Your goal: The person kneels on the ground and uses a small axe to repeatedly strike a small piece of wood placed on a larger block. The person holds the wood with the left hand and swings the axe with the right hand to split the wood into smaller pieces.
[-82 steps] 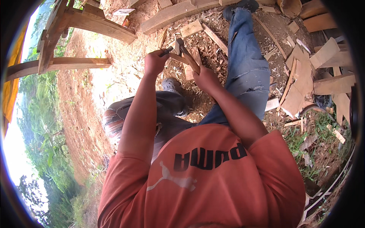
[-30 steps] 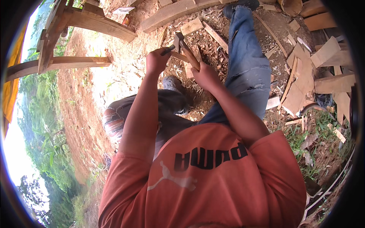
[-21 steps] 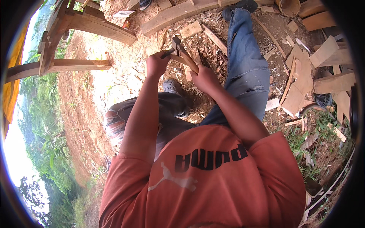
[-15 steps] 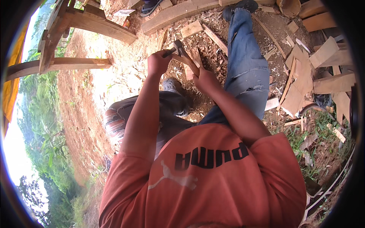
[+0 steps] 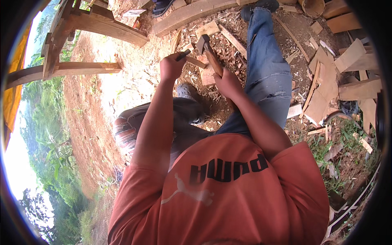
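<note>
My left hand (image 5: 170, 68) is closed round a short dark tool (image 5: 183, 55), whose kind I cannot make out. Beside that tool a narrow wooden piece (image 5: 196, 62) juts to the right; whether the two are joined is unclear. My right hand (image 5: 228, 83) grips the wooden handle of a hatchet (image 5: 214, 59). Its grey metal head points up and away, to the right of my left hand and apart from it. Beneath the tools a wooden block (image 5: 207, 76) lies on the chip-covered ground.
A long curved timber (image 5: 192, 17) lies across the far side. Wooden framework (image 5: 108, 26) stands at the far left. Boards and offcuts (image 5: 324, 87) are piled on the right. My jeans-clad right leg (image 5: 267, 69) stretches forward. Another person's foot (image 5: 162, 8) shows at the top edge.
The hatchet head has lifted away from the dark tool, up and to the right, with my right hand shifting slightly right. My left hand stays nearly in place.
</note>
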{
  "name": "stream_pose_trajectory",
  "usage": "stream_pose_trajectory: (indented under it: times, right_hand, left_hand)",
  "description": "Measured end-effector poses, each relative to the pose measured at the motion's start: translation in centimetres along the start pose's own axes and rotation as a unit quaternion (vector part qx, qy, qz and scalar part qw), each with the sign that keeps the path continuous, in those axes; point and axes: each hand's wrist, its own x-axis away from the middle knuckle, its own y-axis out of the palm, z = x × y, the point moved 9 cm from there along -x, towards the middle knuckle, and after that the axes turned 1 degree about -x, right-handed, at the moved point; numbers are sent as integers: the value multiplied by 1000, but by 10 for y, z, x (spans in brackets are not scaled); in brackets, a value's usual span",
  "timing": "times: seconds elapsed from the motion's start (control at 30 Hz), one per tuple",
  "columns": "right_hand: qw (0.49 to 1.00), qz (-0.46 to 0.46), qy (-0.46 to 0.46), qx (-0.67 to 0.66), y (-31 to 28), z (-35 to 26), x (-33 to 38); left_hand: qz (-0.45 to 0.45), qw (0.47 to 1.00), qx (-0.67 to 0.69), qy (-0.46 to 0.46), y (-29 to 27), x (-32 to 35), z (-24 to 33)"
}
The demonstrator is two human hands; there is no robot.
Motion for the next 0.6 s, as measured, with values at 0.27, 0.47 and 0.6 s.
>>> stream_pose_trajectory:
  times: [0.27, 0.47, 0.6]
  right_hand:
    - [996, -14, 50, 78, 28, 47, -22]
    - [998, 9, -62, -15, -3, -18, -5]
    - [998, 2, -54, 38, 21, 16, -12]
  left_hand:
    - [3, 1000, -16, 9, -7, -3, 8]
    - [46, 997, 43, 45, -4, -3, -8]
    - [61, 995, 6, 78, -9, -6, 8]
